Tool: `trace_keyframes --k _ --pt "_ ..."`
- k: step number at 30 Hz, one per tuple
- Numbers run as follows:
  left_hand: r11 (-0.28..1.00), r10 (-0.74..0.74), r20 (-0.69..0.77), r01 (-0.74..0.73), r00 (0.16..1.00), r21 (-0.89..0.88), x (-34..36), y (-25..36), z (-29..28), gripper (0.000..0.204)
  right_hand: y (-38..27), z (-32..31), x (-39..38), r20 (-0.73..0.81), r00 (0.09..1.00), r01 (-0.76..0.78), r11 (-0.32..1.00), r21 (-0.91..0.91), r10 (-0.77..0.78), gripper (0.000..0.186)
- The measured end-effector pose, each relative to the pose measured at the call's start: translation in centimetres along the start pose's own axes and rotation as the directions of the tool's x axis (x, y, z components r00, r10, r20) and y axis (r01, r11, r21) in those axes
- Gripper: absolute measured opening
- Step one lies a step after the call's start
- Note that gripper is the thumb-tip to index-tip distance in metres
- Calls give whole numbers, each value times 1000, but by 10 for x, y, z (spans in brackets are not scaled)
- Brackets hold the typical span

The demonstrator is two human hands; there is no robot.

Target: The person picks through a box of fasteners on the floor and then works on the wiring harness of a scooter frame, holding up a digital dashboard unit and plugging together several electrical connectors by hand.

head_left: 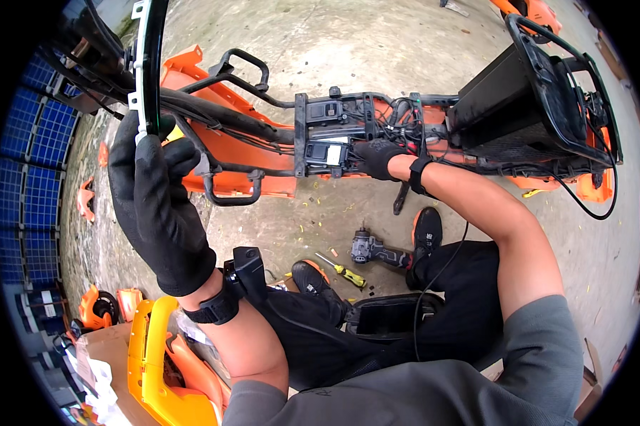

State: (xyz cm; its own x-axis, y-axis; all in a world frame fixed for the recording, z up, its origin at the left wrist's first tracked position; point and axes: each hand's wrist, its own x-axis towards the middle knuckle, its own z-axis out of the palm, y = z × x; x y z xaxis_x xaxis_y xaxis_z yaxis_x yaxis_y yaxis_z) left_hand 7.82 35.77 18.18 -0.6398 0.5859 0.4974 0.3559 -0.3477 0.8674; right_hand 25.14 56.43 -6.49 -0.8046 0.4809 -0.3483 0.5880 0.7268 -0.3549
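My left hand (158,199), in a black glove, grips the lower end of a long upright black strip (149,67) with white tabs along its side, at the upper left. My right hand (382,158), also gloved, reaches into the open deck of an orange and black vehicle frame (366,103), fingers curled among wires (405,112) beside a black box with a pale label (323,152); what they hold is hidden. A second black box (323,110) sits farther back in the deck. Black side bars (245,199) and orange panels (263,187) flank the frame. A thin cable hangs past my right forearm.
A drill (377,252), a yellow-handled screwdriver (348,275) and a black seat-like item (377,312) lie on the concrete near my feet. Yellow and orange panels (141,341) and cardboard (107,341) are at lower left, blue crates (32,163) along the left, a black upright body (494,99) at right.
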Motion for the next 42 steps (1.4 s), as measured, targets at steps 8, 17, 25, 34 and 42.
trace_keyframes --k 8,17,25,34,42 --pt "1000 25 14 -25 1000 -7 -1 -3 1 38 9 12 2 -124 992 37 999 2 -37 31" --pt "985 55 170 -26 984 -168 1 -15 -24 34 6 12 2 -85 996 13 1000 25 -10 32" --pt "990 -63 2 62 998 -124 1 -16 -15 36 4 11 0 -86 996 19 1000 22 -17 32" --pt "976 -196 108 205 975 -74 1 -14 -12 39 9 16 4 -65 998 14 1000 12 -14 35" --pt "982 -169 -26 170 985 78 -3 -10 -5 35 6 13 2 -40 999 12 999 37 -10 36"
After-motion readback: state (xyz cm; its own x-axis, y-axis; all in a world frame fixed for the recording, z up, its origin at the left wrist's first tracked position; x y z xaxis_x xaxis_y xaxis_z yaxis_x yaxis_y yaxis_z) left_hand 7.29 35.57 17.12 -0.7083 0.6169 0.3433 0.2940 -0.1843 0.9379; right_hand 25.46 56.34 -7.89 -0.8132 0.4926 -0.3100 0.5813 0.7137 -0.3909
